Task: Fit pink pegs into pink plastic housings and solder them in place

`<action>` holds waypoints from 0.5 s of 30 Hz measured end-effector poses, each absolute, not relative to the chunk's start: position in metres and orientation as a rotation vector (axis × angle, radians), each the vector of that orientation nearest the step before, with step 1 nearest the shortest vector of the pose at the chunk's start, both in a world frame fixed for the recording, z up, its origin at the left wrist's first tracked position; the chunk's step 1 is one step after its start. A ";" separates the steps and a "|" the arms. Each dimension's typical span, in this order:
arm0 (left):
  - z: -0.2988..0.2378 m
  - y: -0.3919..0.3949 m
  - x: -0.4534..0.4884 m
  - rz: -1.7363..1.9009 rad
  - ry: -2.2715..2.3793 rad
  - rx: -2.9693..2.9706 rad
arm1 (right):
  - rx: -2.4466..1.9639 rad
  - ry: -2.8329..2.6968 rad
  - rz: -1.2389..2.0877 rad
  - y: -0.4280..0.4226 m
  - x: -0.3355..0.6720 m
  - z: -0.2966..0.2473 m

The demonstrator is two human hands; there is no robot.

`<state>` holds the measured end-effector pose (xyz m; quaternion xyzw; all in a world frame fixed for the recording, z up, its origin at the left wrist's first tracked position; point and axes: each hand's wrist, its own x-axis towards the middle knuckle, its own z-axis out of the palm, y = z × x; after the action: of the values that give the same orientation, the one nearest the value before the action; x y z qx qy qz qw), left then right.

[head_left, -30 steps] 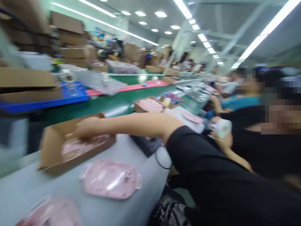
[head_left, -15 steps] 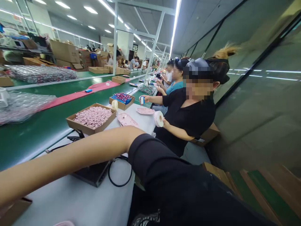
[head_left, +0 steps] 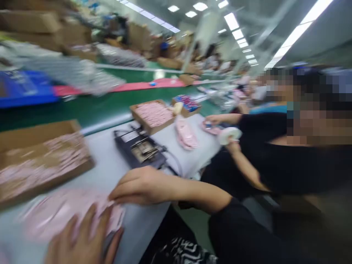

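A smooth pink plastic piece (head_left: 63, 214), oblong and blurred by motion, lies on the pale tabletop at lower left. Spread across its near side are the fingers of my left hand (head_left: 79, 238), with the thumb apart at the right. My right hand (head_left: 145, 185) meets the piece's right end, fingertips closed together and pointing down; what they pinch is hidden. Behind the pink piece stands a cardboard box (head_left: 82, 161) of small pink parts. Beyond my right hand is a dark device (head_left: 126, 146) with a metal fixture on top and a cable.
Farther along sit a second box of pink parts (head_left: 154, 113), a box of red and blue items (head_left: 188, 102) and stacked pink pieces (head_left: 185, 134). A co-worker at right holds a white roll (head_left: 231, 135). A green conveyor (head_left: 110, 110) runs behind the table.
The view has swung left and down. My right arm, stretched far left before, is now bent with its hand at the pink piece. The co-worker's hand has lowered to a pink piece.
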<state>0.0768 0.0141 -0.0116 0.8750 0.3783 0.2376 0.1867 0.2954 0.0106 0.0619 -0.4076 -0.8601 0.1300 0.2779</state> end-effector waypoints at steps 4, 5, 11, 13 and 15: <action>-0.007 -0.020 0.048 0.446 1.084 2.823 | -1.147 -2.082 0.442 -0.008 0.298 0.039; -0.004 -0.024 0.046 0.414 1.059 2.832 | -1.144 -2.086 0.440 -0.007 0.295 0.036; 0.010 -0.042 0.043 0.362 0.875 2.683 | -1.083 -2.415 0.086 0.015 0.251 0.023; 0.011 -0.042 0.038 0.369 0.836 2.655 | -1.044 -2.540 0.047 0.025 0.243 0.019; 0.011 -0.040 0.033 0.366 0.804 2.627 | -1.008 -2.610 0.044 0.029 0.240 0.018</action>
<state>0.0326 -0.0395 0.0106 0.9316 0.2852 0.1299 0.1842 0.2403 0.0285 0.0182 -0.3548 -0.9191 0.0154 0.1708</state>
